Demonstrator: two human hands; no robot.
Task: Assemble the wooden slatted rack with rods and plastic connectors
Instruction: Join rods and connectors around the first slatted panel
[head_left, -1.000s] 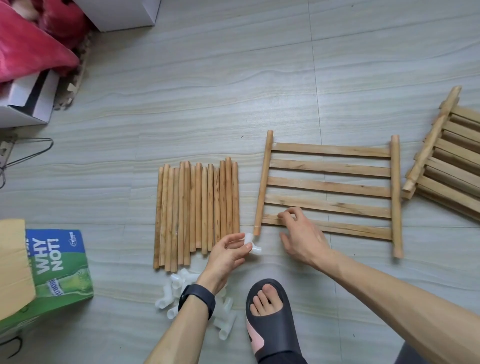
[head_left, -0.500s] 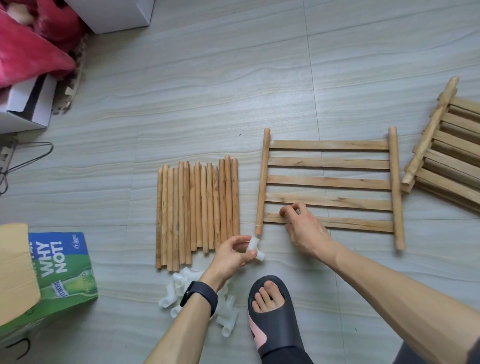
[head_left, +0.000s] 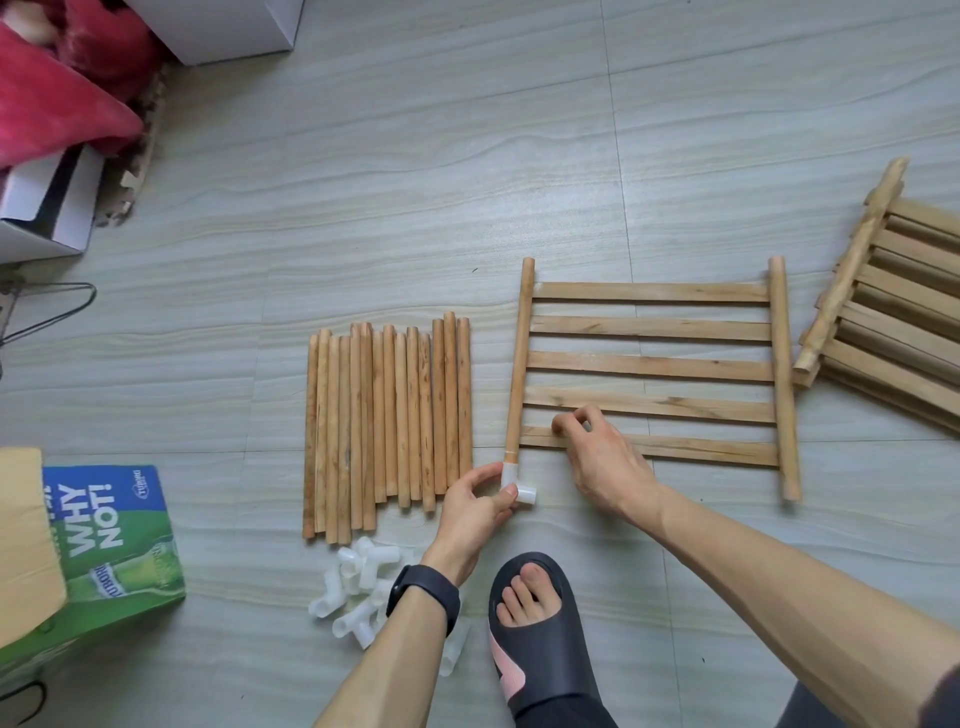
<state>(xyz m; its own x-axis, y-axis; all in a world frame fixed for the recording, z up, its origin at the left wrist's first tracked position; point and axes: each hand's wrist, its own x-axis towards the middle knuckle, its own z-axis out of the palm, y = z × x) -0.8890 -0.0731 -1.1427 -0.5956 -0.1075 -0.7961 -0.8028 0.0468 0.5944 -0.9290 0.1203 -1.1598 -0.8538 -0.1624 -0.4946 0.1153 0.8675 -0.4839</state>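
Pinching white connector (head_left: 517, 486) at slatted panel (head_left: 649, 366) corner, left hand (head_left: 475, 512).

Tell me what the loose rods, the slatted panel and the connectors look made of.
Loose rods: bare, unvarnished wood, by the grain and dark flecks. Slatted panel: likewise raw wood, matte, knots showing. Connectors: probably plastic, milky white, slightly translucent, smooth.

bare floor (head_left: 467, 182) beyond the parts; rods (head_left: 389, 415) crowd left, stacked panels (head_left: 893, 312) block right.
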